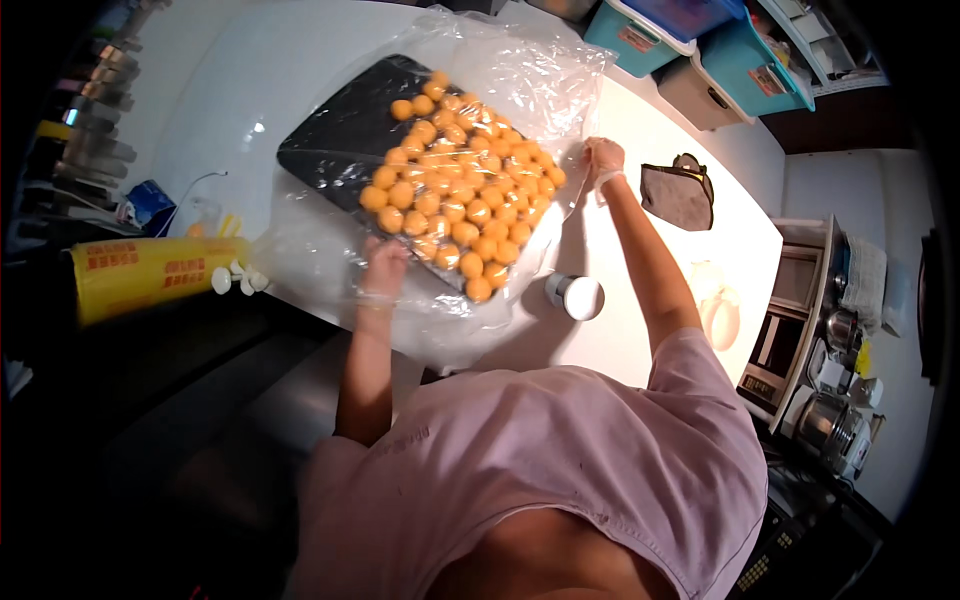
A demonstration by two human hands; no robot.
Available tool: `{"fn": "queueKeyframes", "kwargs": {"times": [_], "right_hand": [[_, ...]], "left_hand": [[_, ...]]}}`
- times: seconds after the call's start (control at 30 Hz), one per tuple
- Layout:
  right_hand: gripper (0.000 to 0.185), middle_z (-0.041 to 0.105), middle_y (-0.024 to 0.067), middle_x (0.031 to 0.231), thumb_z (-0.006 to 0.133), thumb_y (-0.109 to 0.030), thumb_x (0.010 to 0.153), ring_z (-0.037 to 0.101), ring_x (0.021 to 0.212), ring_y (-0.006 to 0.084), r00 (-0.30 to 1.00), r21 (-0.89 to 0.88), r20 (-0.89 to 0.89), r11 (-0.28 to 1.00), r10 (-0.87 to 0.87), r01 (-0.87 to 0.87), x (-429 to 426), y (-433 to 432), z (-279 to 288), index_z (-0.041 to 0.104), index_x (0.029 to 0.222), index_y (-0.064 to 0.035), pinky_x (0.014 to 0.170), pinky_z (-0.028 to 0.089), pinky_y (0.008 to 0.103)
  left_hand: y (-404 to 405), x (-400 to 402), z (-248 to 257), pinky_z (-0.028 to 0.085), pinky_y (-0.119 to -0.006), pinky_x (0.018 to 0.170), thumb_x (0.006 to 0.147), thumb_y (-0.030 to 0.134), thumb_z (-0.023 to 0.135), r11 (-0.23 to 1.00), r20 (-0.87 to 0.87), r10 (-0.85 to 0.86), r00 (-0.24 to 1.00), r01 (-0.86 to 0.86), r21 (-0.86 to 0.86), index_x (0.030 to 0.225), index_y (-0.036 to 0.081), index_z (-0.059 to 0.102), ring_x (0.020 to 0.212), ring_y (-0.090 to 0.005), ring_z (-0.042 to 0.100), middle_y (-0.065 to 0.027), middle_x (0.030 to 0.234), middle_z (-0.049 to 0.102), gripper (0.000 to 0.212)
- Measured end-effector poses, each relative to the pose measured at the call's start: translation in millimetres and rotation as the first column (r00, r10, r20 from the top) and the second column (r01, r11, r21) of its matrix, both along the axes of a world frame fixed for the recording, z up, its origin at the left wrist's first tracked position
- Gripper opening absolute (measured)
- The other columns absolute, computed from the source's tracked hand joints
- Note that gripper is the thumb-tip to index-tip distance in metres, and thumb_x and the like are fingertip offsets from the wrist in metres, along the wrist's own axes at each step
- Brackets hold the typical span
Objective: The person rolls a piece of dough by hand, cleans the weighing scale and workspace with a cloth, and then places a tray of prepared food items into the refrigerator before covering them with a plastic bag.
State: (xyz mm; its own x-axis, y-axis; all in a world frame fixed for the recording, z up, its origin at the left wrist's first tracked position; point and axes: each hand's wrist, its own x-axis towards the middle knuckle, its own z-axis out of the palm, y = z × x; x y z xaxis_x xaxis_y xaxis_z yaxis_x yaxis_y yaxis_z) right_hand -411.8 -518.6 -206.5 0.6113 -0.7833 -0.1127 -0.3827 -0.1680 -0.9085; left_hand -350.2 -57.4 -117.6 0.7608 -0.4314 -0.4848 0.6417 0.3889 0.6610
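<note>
A black tray [330, 139] holds many round yellow-orange balls [457, 187], crowded toward its right side. Clear plastic bag film [525, 67] lies over the tray and spreads past its far and near edges. My left hand [385, 266] grips the tray's near left edge, with film around the fingers. Off the tray's right corner, my right hand [602, 156] is closed on the edge of the clear film. Thin clear plastic shows at both wrists, like disposable gloves. A small white-topped can [581, 297] lies on the white table [607, 345] between my arms.
A yellow roll of printed plastic [150, 274] sits at the left table edge beside white mushroom-like pieces [238, 277]. A grey cloth pouch [677, 193] lies beyond my right forearm. Teal storage bins [754, 67] stand at the back right. Metal pots [821, 424] are far right.
</note>
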Motion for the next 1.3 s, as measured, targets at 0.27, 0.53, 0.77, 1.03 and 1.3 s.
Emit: {"fn": "queueKeyframes", "kwargs": {"times": [0.27, 0.53, 0.77, 1.03, 1.3], "right_hand": [[0.073, 0.054, 0.0194, 0.115, 0.072, -0.046, 0.065, 0.050, 0.109, 0.0311, 0.570, -0.730, -0.085, 0.339, 0.817, -0.594, 99, 217, 223, 0.049, 0.118, -0.0009, 0.094, 0.039, 0.0374], [0.040, 0.062, 0.0103, 0.087, 0.059, -0.044, 0.071, 0.059, 0.087, 0.0252, 0.153, -0.554, -0.727, -0.440, 0.669, -0.707, 152, 453, 146, 0.063, 0.081, -0.0050, 0.074, 0.046, 0.0349], [0.014, 0.064, 0.0142, 0.069, 0.059, -0.019, 0.065, 0.063, 0.069, 0.0309, -0.432, -0.555, -0.271, -0.506, 0.860, -0.660, 77, 524, 190, 0.066, 0.069, -0.0065, 0.060, 0.050, 0.0395], [0.013, 0.061, 0.0142, 0.068, 0.060, -0.021, 0.064, 0.060, 0.068, 0.0340, -0.337, -0.338, -0.252, -0.409, 0.907, -0.848, 29, 466, 258, 0.064, 0.067, -0.0093, 0.059, 0.046, 0.0423], [0.022, 0.068, 0.0087, 0.088, 0.063, -0.024, 0.078, 0.065, 0.080, 0.0181, 0.685, -0.252, -0.318, 0.638, 0.656, -0.728, 194, 276, 216, 0.067, 0.094, -0.0087, 0.074, 0.051, 0.0307]], "left_hand": [[0, -39, -12, 0.044, -0.025, 0.063, 0.071, -0.001, 0.053, 0.993, -0.028, -0.012, 1.000, 0.009, -0.120, 0.082, 0.011, 0.050, 0.066, -0.0120, 0.053, -0.0010, 0.065, 0.053, 0.016], [38, -28, -188, 0.040, -0.029, 0.083, 0.089, 0.020, 0.045, 0.983, 0.227, -0.018, 0.974, 0.058, -0.172, 0.117, 0.008, 0.044, 0.096, -0.0187, 0.050, -0.0064, 0.107, 0.051, 0.030], [64, -31, -140, 0.038, -0.032, 0.096, 0.091, 0.022, 0.043, 0.974, 0.006, -0.126, 0.992, 0.124, -0.192, 0.128, 0.004, 0.041, 0.111, -0.0231, 0.047, -0.0109, 0.126, 0.047, 0.042], [62, -19, -87, 0.039, -0.031, 0.093, 0.089, 0.019, 0.043, 0.990, 0.015, -0.116, 0.993, 0.117, -0.082, 0.128, 0.004, 0.042, 0.108, -0.0219, 0.048, -0.0107, 0.123, 0.048, 0.041], [83, -20, -81, 0.040, -0.030, 0.089, 0.087, 0.016, 0.044, 0.997, 0.017, -0.072, 0.997, 0.072, -0.002, 0.127, 0.003, 0.043, 0.104, -0.0207, 0.049, -0.0104, 0.120, 0.050, 0.041]]}}
